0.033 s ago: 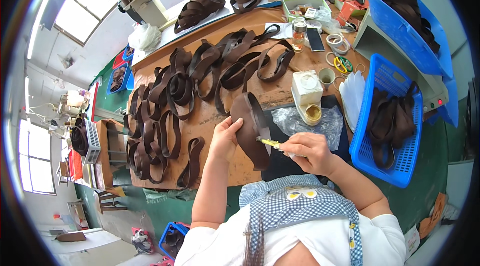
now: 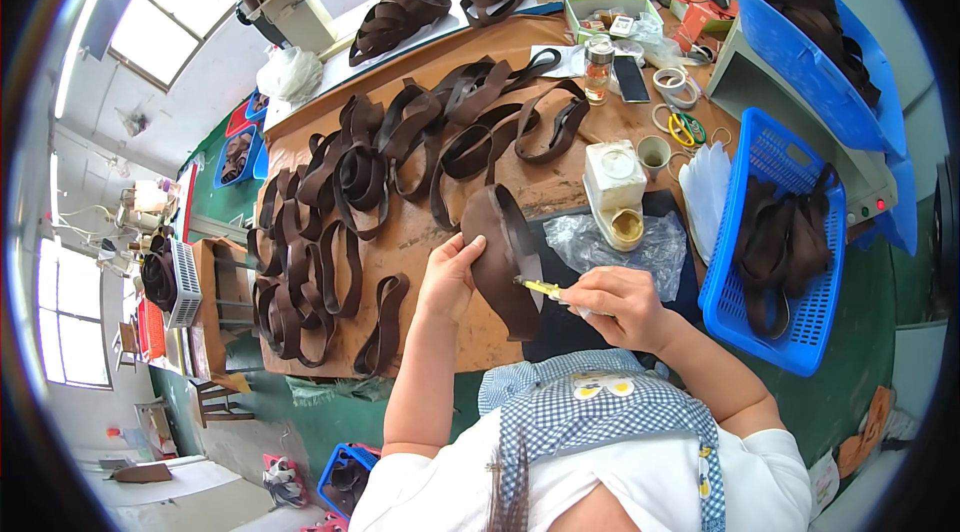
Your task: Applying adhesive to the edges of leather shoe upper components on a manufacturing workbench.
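My left hand (image 2: 448,278) pinches the edge of a wide dark brown strap loop (image 2: 492,250), thumb on the near face, and holds it up over the table front. My right hand (image 2: 622,306) grips a thin yellow-handled brush (image 2: 541,287). Its dark tip touches the strap's right edge, where a pale lining shows. Beyond the right hand, a white pot (image 2: 614,180) has a small round yellowish mouth at its near side. Crumpled clear plastic (image 2: 655,254) lies around the pot's foot, on a black mat (image 2: 558,324).
Many brown strap loops (image 2: 360,177) cover the left and middle of the brown table (image 2: 545,177). A blue basket (image 2: 712,302) with straps stands close at my right. Farther back are a glass jar (image 2: 597,72), a phone (image 2: 630,79), tape rolls (image 2: 675,87) and scissors (image 2: 686,127).
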Available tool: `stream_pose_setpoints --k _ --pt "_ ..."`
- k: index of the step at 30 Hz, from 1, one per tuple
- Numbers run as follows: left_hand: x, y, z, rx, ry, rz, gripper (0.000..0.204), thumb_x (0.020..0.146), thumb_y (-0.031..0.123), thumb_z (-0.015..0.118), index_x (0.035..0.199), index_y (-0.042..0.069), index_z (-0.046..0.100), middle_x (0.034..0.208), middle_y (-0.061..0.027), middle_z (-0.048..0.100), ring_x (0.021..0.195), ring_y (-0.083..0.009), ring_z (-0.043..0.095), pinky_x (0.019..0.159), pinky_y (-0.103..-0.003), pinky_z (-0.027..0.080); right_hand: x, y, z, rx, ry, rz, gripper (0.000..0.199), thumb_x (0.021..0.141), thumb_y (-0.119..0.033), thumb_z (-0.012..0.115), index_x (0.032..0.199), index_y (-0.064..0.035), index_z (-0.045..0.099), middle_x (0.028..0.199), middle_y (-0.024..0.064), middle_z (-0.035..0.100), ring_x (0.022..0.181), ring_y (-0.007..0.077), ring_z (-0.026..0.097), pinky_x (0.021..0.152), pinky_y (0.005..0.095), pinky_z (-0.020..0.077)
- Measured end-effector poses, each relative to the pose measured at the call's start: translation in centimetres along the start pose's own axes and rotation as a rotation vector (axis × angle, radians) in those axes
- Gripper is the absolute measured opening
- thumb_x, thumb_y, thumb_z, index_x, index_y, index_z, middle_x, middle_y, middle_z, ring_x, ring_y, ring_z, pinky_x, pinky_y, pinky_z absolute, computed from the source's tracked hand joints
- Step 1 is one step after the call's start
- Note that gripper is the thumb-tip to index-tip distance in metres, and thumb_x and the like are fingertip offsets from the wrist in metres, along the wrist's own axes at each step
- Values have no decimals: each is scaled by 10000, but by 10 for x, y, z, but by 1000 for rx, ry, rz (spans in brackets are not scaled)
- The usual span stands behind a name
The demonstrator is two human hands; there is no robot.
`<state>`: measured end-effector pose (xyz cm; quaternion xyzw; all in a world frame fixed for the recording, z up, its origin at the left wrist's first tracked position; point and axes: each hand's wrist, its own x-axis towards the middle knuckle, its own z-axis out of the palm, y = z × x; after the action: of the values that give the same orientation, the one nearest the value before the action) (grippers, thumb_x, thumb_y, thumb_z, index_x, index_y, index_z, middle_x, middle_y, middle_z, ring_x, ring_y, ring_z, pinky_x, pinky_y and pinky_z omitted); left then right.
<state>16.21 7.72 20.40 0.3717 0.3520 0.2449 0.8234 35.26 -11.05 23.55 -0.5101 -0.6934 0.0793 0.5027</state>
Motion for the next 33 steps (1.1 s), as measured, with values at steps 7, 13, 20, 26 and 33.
stream_pose_setpoints --k 7,13,20,26,33 --pt "0 0 -14 -127 32 12 191 969 89 562 1128 -14 591 1063 -74 671 923 -169 678 820 -293 570 -2 1 -4 -3 1 99 240 759 10 696 987 -61 686 807 88 666 702 259 665 615 346 529" --pt "-9 -9 -63 -190 159 87 230 944 68 562 1164 3 581 1116 -84 667 986 -179 666 887 -322 547 -23 10 -13 146 255 486 130 900 36 578 999 11 658 831 117 659 660 179 670 587 274 538" --pt "24 -30 -112 -706 141 433 277 896 -55 582 1158 29 606 1206 -71 631 1138 -215 582 1005 -360 474 -45 22 -11 194 322 609 120 927 15 562 1012 30 645 883 112 639 682 176 663 596 267 553" --pt "129 -65 -185 -1078 258 466 368 883 -128 535 1229 -7 568 1292 -140 579 1224 -286 522 1101 -459 403 -51 17 -17 166 334 656 126 934 3 556 1025 33 639 898 118 646 671 176 662 596 265 537" --pt "194 -132 -254 -1089 352 238 358 802 -106 558 1159 -94 569 1180 -227 626 1119 -347 598 997 -449 512 -80 7 -27 22 367 736 133 912 7 565 1003 22 662 850 129 664 656 168 671 570 278 530"
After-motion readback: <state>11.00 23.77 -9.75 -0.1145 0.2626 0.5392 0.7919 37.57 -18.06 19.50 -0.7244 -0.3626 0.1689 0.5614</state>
